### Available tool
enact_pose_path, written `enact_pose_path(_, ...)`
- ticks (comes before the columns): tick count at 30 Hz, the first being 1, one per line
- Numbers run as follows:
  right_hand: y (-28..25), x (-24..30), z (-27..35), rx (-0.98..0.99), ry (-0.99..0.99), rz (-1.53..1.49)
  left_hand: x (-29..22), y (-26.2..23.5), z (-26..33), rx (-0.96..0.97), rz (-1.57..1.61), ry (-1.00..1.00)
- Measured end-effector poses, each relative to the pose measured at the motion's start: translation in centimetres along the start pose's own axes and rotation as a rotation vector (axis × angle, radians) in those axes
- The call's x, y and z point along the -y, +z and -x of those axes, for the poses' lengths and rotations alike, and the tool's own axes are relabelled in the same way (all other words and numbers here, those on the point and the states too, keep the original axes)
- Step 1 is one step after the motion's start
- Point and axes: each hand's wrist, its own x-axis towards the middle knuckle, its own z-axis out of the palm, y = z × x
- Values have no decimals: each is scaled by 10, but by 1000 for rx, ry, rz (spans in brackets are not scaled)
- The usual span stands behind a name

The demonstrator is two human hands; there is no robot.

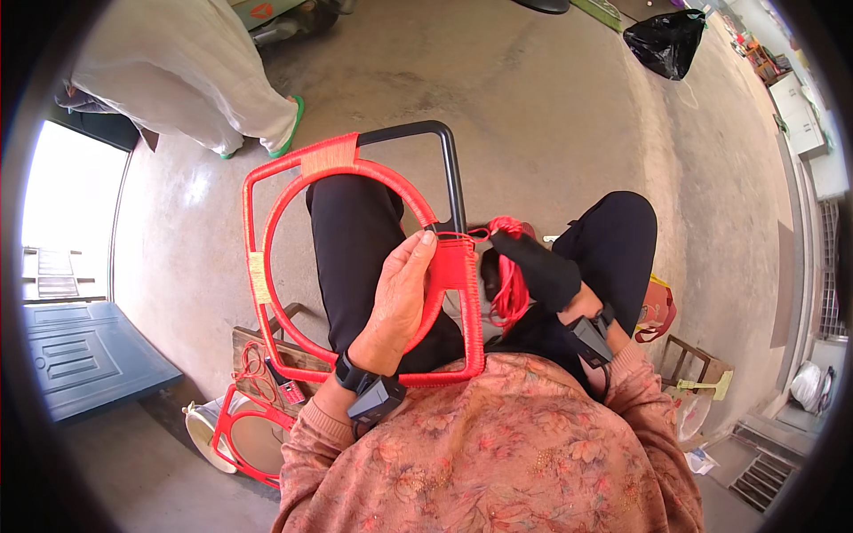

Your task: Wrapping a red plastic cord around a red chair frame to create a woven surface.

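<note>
A second red-wrapped frame lay on the floor at lower left. The left hand gripped the inner ring of a red cord-wrapped metal frame resting across the lap. The right hand, in a dark glove, clenched a bundle of red cord just beside the frame's right edge.

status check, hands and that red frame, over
Left hand grips the square metal frame with inner ring, wrapped in red cord, at its right side. Right hand, in a black glove, holds the red cord bundle. Nothing obstructing.
</note>
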Motion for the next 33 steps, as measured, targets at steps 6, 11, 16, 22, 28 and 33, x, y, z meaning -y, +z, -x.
enact_pose_path(6,4,-11,1,65,57,-213,-4,3,3,-18,32,7)
enact_pose_path(11,30,12,24,-151,-179,-586,-2,-1,4,11,36,-3)
enact_pose_path(16,24,12,15,-64,-234,-748,-6,3,6,74,42,-48)
enact_pose_path(22,8,3,13,-42,-178,-547,-14,6,12,106,113,-102)
enact_pose_path(28,-8,11,10,-151,-88,-157,-10,6,10,73,95,-74)
enact_pose_path(33,-9,48,10,-475,-271,929,4,-6,7,-89,79,43)
